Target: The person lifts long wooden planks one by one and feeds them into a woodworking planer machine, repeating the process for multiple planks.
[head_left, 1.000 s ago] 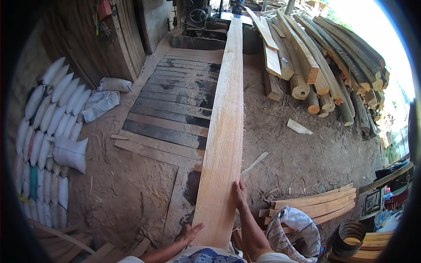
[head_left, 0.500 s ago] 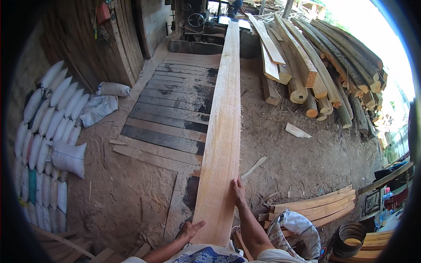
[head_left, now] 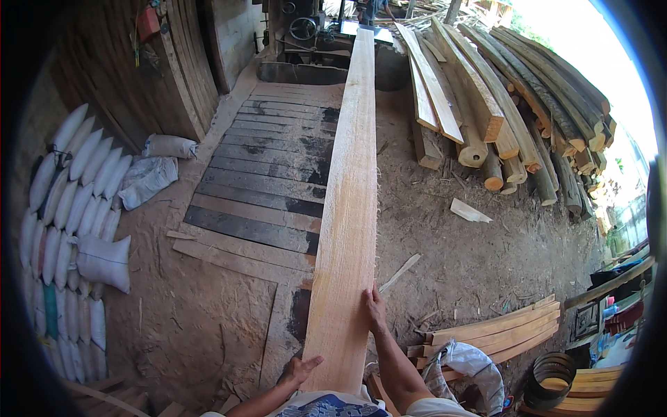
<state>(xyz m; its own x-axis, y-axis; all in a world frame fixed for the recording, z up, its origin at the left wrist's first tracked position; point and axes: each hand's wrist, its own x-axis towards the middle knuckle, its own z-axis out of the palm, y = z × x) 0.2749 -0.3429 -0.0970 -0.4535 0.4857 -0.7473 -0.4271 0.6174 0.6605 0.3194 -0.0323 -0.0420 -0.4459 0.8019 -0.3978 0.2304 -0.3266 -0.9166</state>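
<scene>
A long pale sawn plank (head_left: 344,208) runs from my waist to the machine (head_left: 303,28) with a handwheel at the far end, its right edge rough with splinters. My left hand (head_left: 301,370) grips the plank's left edge near my body, thumb lying over the top face. Farther along, my right hand (head_left: 376,309) holds the right edge, its fingers partly hidden by the board. Another person (head_left: 372,12) in dark blue stands beyond the plank's far end, only partly visible.
Logs and beams (head_left: 521,118) are piled at right, with loose boards (head_left: 427,83) on them. White sacks (head_left: 83,194) are stacked left, beside a dark slatted floor panel (head_left: 257,181). Cut strips (head_left: 493,326), a crumpled sack (head_left: 469,375) and a dark metal ring (head_left: 549,382) lie lower right.
The plank's far end has shifted slightly left in the view, along with much of the surroundings. Both my hands keep their hold; the left sits slightly lower in the picture.
</scene>
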